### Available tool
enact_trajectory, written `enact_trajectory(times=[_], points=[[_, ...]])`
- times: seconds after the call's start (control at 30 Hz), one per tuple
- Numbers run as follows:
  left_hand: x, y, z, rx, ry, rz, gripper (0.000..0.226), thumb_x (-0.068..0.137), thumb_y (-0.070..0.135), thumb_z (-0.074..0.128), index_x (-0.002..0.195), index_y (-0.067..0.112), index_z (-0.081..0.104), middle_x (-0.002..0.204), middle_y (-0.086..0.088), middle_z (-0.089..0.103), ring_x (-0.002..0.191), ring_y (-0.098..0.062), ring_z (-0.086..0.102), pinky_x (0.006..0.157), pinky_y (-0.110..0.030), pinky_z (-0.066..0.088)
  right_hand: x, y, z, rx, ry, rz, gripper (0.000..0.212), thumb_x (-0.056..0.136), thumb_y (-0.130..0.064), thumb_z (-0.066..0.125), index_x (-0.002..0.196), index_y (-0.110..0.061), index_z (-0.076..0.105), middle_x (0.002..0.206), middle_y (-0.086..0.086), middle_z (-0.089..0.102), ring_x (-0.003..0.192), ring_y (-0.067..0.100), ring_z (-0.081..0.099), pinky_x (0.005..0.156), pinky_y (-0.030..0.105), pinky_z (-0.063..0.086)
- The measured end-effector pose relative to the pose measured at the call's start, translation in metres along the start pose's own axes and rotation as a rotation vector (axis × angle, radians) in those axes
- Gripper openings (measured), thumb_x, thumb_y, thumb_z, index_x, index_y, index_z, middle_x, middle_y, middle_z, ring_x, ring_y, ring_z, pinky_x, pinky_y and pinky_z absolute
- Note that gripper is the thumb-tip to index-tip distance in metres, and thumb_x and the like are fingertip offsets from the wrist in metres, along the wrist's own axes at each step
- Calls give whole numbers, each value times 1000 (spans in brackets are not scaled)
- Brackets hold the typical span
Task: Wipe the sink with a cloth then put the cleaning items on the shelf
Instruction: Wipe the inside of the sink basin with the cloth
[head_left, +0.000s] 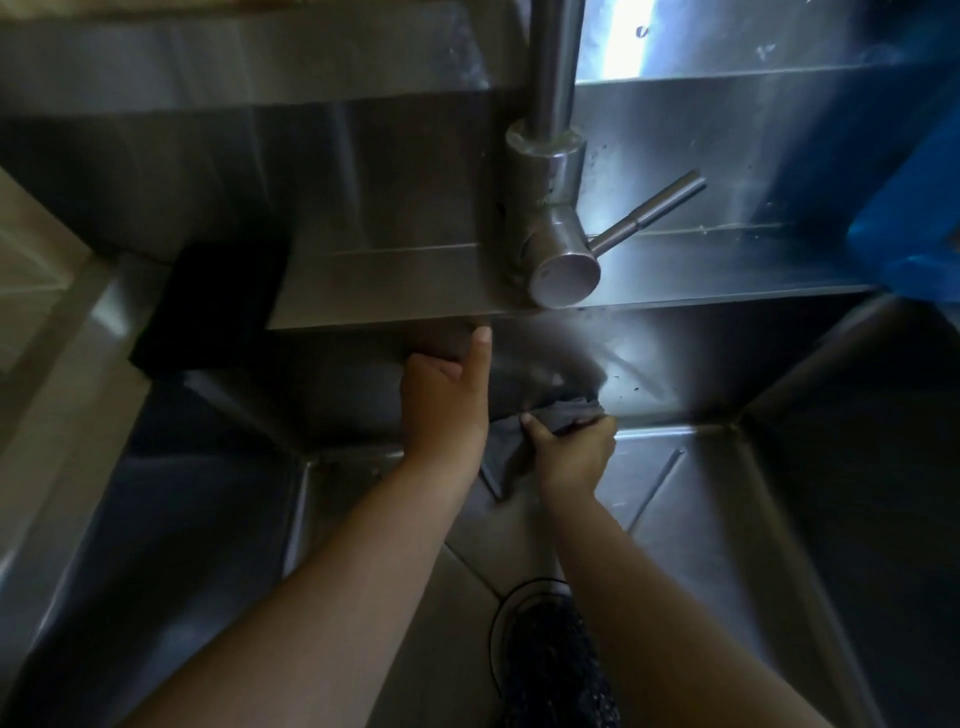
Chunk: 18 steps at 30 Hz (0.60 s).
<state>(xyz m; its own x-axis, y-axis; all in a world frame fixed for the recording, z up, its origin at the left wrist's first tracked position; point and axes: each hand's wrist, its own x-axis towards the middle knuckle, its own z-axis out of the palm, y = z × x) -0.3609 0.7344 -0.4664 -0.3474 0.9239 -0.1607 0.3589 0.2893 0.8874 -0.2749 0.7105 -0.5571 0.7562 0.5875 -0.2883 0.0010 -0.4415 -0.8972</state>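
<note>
Grips a bunched grey cloth (566, 410) in the right hand (569, 452), fingers curled tight round its upper folds. Presses it to the foot of the sink's (857, 467) back wall, at the seam of wall and floor, roughly mid-width, with a loose tail of fabric hanging down between the two wrists. Braces the left hand (447, 400) just beside it on the same back wall, thumb straight up and touching the underside of the rear rim. Hides the other fingers behind the palm: impossible to tell whether curled or flat, with nothing seen held. Reaches in with both bare forearms from the near edge. Shows a round drain with a dark mesh strainer (550, 649) on the sink floor near the front edge, partly under the right forearm. Shows a steel tap (550, 197) on the rear rim above the hands, lever (649, 210) pointing right. Shows a black pad (213, 306) draped over the rim at the rear left corner, and something blue (914, 223), blurred, at the right edge.
</note>
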Motion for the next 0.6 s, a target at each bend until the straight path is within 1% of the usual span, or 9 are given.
enact_trajectory(times=[0.07,0.13,0.23,0.3,0.4,0.47,0.5,0.53,0.6], points=[[0,0,0,-2,0,21,43,84,48,55,81,7,46,102,-24,60,96,-35,57,79,-37,42,2,4,0,-31,7,1,54,65,-13,83,101,1,45,113,22,51,105,33,50,85,32,37],[0,0,0,-16,-2,27,42,84,48,56,76,8,45,101,-24,60,95,-36,57,78,-37,42,4,4,0,-32,15,1,54,65,-12,83,102,1,46,114,22,52,105,32,51,81,28,36],[1,-1,2,-30,-16,5,44,84,48,55,79,5,48,103,-24,59,97,-36,56,83,-39,44,4,-2,-1,3,13,53,56,67,-15,82,106,0,46,115,21,55,106,32,53,79,26,38],[1,-1,2,-36,-23,-5,42,84,48,55,79,8,46,104,-23,59,98,-35,56,85,-40,44,3,-11,-5,42,8,54,50,68,-17,82,101,-4,46,109,18,58,102,30,56,77,25,39],[0,0,1,-41,-24,-26,54,84,49,55,99,-2,51,109,-22,59,102,-35,56,89,-41,44,-4,-33,-16,162,16,1,46,68,-19,82,85,-13,39,89,6,56,81,20,56,63,17,35],[-1,2,1,-39,-27,-49,58,84,50,54,107,-2,51,109,-18,59,102,-33,56,85,-37,44,-11,-52,-26,283,29,-55,47,67,-19,82,78,-20,36,80,-2,51,68,8,53,57,9,38],[-2,3,0,-39,-32,-61,56,83,51,54,106,0,51,106,-14,59,102,-32,56,81,-34,42,-14,-61,-31,338,33,-89,47,67,-19,82,77,-22,36,79,-4,50,66,3,51,58,5,40],[-3,4,0,-39,-42,-74,54,83,51,54,105,3,51,104,-11,58,102,-30,56,79,-32,40,-17,-70,-35,378,40,-124,47,67,-20,83,77,-24,37,80,-4,50,66,3,51,60,5,42],[-3,5,-2,-47,-69,-112,53,83,52,54,112,7,50,111,-10,57,107,-28,54,81,-31,38,-23,-85,-41,432,47,-174,46,66,-23,83,79,-27,39,83,-3,51,70,5,53,65,11,44]])
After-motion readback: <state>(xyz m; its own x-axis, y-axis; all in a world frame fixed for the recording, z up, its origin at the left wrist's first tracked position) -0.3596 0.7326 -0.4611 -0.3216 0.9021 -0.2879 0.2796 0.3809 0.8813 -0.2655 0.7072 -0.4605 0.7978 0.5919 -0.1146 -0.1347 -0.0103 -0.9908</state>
